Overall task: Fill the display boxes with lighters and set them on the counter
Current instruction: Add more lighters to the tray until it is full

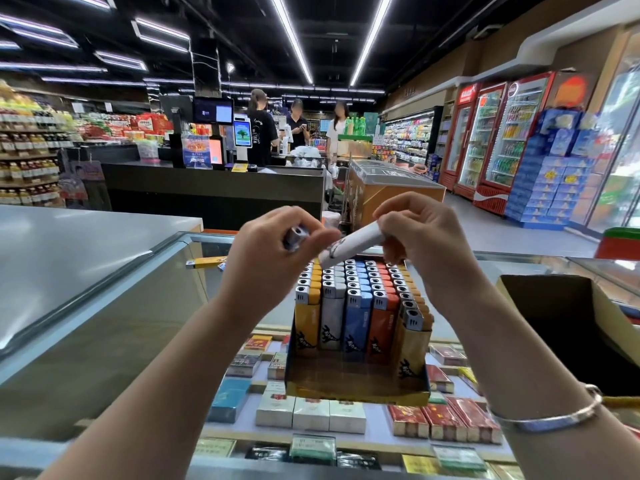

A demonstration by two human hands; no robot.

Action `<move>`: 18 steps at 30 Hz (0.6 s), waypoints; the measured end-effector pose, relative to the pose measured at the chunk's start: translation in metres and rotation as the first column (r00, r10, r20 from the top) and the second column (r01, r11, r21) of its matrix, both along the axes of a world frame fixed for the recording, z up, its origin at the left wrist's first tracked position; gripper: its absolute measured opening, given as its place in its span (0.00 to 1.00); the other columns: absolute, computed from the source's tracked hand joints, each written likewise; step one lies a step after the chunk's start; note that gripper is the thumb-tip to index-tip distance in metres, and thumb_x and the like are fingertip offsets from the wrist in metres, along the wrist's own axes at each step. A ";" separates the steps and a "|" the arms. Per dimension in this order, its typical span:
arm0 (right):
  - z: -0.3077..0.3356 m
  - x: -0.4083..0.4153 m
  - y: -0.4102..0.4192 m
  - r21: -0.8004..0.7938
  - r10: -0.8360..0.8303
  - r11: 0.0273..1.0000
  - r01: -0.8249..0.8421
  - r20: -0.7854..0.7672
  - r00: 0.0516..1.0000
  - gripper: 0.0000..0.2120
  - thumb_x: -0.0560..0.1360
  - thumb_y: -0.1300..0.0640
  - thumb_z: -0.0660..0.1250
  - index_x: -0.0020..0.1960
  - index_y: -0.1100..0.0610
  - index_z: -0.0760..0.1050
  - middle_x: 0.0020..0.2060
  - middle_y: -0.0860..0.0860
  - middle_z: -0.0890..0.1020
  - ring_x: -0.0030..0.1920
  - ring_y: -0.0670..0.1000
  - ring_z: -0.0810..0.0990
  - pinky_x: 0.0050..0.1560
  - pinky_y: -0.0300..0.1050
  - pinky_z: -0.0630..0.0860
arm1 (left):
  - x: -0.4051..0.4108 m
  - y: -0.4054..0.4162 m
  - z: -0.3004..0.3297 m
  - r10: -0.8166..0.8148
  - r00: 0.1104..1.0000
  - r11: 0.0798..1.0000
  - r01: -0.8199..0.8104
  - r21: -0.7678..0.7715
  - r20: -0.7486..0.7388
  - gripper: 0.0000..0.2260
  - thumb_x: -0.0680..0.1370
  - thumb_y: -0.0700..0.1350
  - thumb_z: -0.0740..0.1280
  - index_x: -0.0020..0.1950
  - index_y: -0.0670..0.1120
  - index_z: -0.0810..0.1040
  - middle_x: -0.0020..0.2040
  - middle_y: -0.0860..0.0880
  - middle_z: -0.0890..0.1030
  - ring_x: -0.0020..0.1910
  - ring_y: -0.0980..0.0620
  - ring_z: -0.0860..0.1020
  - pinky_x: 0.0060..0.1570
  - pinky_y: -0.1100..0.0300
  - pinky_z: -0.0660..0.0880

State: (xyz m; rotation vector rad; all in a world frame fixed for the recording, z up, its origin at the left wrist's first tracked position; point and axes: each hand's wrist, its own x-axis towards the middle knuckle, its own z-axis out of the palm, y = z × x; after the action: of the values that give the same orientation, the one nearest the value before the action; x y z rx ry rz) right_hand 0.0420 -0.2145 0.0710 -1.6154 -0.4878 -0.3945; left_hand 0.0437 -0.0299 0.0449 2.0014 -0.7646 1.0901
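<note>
A cardboard display box [356, 386] stands on the glass counter [145, 306], filled with rows of upright lighters [360, 299] in yellow, white, blue, orange and tan. Above its back rows my right hand [419, 230] pinches a white lighter [349, 245], tilted with its lower end pointing left and down. My left hand [273, 240] is curled round another lighter [296, 237], whose metal top shows between the fingers. Both hands hover just above the box.
A loose yellow lighter [206, 262] lies on the glass behind my left hand. An open dark carton [554, 306] sits at the right. Cigarette packs [311, 414] fill the case under the glass. Beyond are a black checkout counter [214, 192], three people, and drink fridges.
</note>
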 end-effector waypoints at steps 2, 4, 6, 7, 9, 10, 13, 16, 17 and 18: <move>0.001 0.002 -0.005 0.096 0.007 0.995 -0.003 -0.040 0.999 0.08 0.73 0.69 0.62 0.41 0.59 0.75 0.35 0.54 0.76 0.28 0.44 0.73 0.28 0.36 0.73 | 0.007 0.003 -0.002 -0.009 0.997 0.989 -0.002 -0.150 -0.074 0.09 0.76 0.49 0.65 0.38 0.47 0.75 0.25 0.53 0.72 0.22 0.55 0.69 0.22 0.70 0.63; 0.002 0.002 -0.006 0.129 0.024 0.991 -0.019 -0.038 0.999 0.08 0.73 0.70 0.61 0.43 0.58 0.74 0.36 0.54 0.76 0.28 0.44 0.74 0.29 0.36 0.74 | 0.014 0.007 -0.005 -0.016 0.987 0.970 -0.024 -0.244 -0.163 0.10 0.77 0.42 0.64 0.35 0.47 0.72 0.24 0.53 0.69 0.22 0.57 0.66 0.22 0.69 0.62; 0.003 0.001 -0.005 0.087 0.041 0.995 -0.041 0.003 0.999 0.09 0.72 0.70 0.62 0.42 0.57 0.75 0.35 0.52 0.77 0.30 0.45 0.75 0.29 0.36 0.74 | 0.018 0.010 -0.006 -0.059 0.970 0.952 -0.016 -0.304 -0.236 0.11 0.76 0.41 0.63 0.34 0.47 0.70 0.25 0.51 0.69 0.24 0.54 0.66 0.24 0.63 0.63; 0.003 0.000 -0.004 0.047 0.061 0.997 -0.063 0.028 0.998 0.09 0.71 0.69 0.62 0.41 0.56 0.76 0.34 0.51 0.77 0.30 0.46 0.75 0.29 0.36 0.74 | 0.019 0.011 -0.007 -0.076 0.964 0.946 -0.010 -0.323 -0.254 0.11 0.77 0.41 0.62 0.34 0.46 0.69 0.26 0.49 0.69 0.25 0.52 0.66 0.24 0.60 0.63; 0.003 -0.003 -0.001 -0.063 0.122 0.991 -0.116 0.094 0.988 0.08 0.69 0.68 0.63 0.41 0.57 0.77 0.35 0.52 0.77 0.32 0.48 0.73 0.28 0.36 0.72 | 0.021 0.011 -0.008 -0.082 0.959 0.944 -0.012 -0.330 -0.270 0.13 0.78 0.43 0.61 0.33 0.46 0.68 0.26 0.47 0.68 0.26 0.50 0.66 0.26 0.59 0.63; 0.002 -0.005 0.001 -0.131 0.150 0.982 -0.132 0.136 0.979 0.08 0.69 0.68 0.64 0.42 0.57 0.77 0.35 0.53 0.77 0.32 0.48 0.73 0.29 0.36 0.72 | 0.022 0.011 -0.009 -0.073 0.960 0.948 -0.018 -0.318 -0.272 0.13 0.78 0.44 0.61 0.33 0.46 0.68 0.26 0.48 0.68 0.26 0.51 0.66 0.26 0.59 0.63; -0.001 -0.012 0.009 -0.373 0.186 0.925 -0.077 0.265 0.946 0.09 0.68 0.65 0.65 0.42 0.53 0.77 0.34 0.51 0.77 0.33 0.44 0.72 0.32 0.33 0.71 | 0.026 0.011 -0.011 0.006 0.965 0.966 -0.074 -0.249 -0.264 0.16 0.78 0.44 0.61 0.30 0.47 0.68 0.31 0.51 0.69 0.28 0.59 0.67 0.29 0.70 0.63; -0.005 -0.016 0.015 -0.567 0.210 0.823 0.006 0.314 0.926 0.07 0.70 0.65 0.67 0.44 0.54 0.78 0.34 0.53 0.79 0.31 0.47 0.74 0.32 0.38 0.74 | 0.029 0.013 -0.012 0.046 0.968 0.968 -0.104 -0.230 -0.246 0.16 0.79 0.44 0.61 0.30 0.48 0.70 0.35 0.51 0.70 0.32 0.60 0.68 0.32 0.71 0.64; -0.006 -0.016 0.015 -0.619 0.210 0.784 0.036 0.320 0.924 0.06 0.71 0.65 0.68 0.45 0.55 0.79 0.34 0.52 0.80 0.32 0.48 0.75 0.33 0.40 0.74 | 0.029 0.014 -0.012 0.042 0.970 0.969 -0.098 -0.227 -0.240 0.16 0.79 0.45 0.61 0.30 0.48 0.70 0.34 0.52 0.70 0.31 0.60 0.68 0.32 0.71 0.64; -0.006 -0.016 0.016 -0.661 0.209 0.748 0.065 0.326 0.922 0.07 0.71 0.65 0.68 0.46 0.56 0.79 0.34 0.52 0.80 0.32 0.47 0.76 0.33 0.40 0.74 | 0.029 0.015 -0.012 0.028 0.971 0.972 -0.082 -0.222 -0.236 0.16 0.79 0.45 0.61 0.30 0.47 0.70 0.31 0.54 0.70 0.29 0.60 0.68 0.30 0.70 0.64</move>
State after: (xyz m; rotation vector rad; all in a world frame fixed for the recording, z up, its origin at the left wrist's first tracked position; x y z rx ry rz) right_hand 0.0261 -0.1988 0.0648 -2.2125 -1.0869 -0.5159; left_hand 0.0726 -0.0151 0.0328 1.9164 -0.4412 0.9106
